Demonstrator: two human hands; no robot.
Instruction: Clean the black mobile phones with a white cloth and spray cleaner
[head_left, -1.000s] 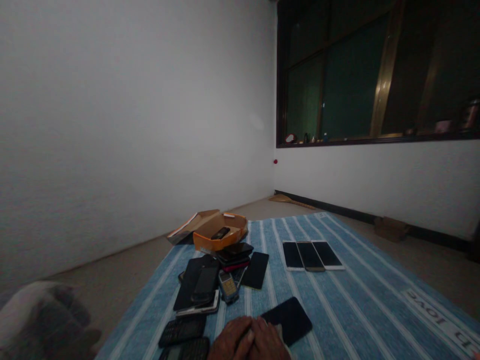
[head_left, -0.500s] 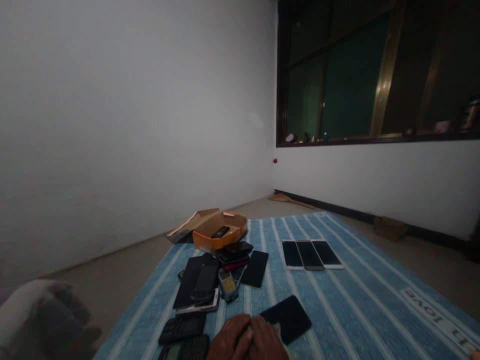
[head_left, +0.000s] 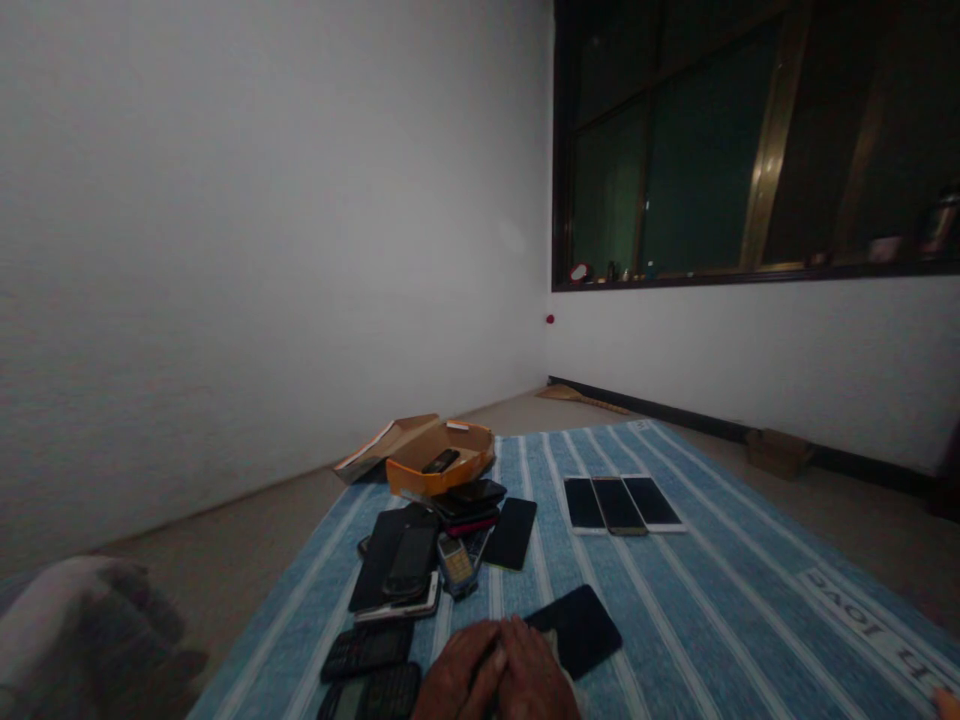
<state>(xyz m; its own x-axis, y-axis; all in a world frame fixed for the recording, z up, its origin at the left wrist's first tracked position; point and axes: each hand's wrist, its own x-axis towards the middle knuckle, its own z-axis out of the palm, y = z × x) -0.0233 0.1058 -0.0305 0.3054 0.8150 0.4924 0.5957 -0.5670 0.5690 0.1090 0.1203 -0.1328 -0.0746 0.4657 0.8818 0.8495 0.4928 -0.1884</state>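
Observation:
At the bottom centre my left hand point(head_left: 459, 672) and my right hand point(head_left: 531, 672) are pressed together, fingers bent and touching. Whatever they hold is hidden beneath them. A pale scrap, perhaps cloth, shows at the right hand's outer side. Just beyond that hand lies a dark tablet or large phone point(head_left: 581, 630), flat and partly covered by it. Two black keypad phones point(head_left: 367, 650) lie to the left of my left hand. Farther off is a pile with a blue-grey keypad phone point(head_left: 456, 565), a black smartphone point(head_left: 411, 562) and several others.
An open orange box point(head_left: 431, 482) with a phone inside stands behind the pile. Three smartphones point(head_left: 619, 505) lie side by side to the right on the striped blue cloth point(head_left: 697, 590). Grey fabric point(head_left: 75, 640) is at lower left; a fingertip-like shape point(head_left: 946, 702) shows at lower right.
My hands stay pressed together, with only a slight shift of the fingers. The view has tilted a little; the phones and box lie as before.

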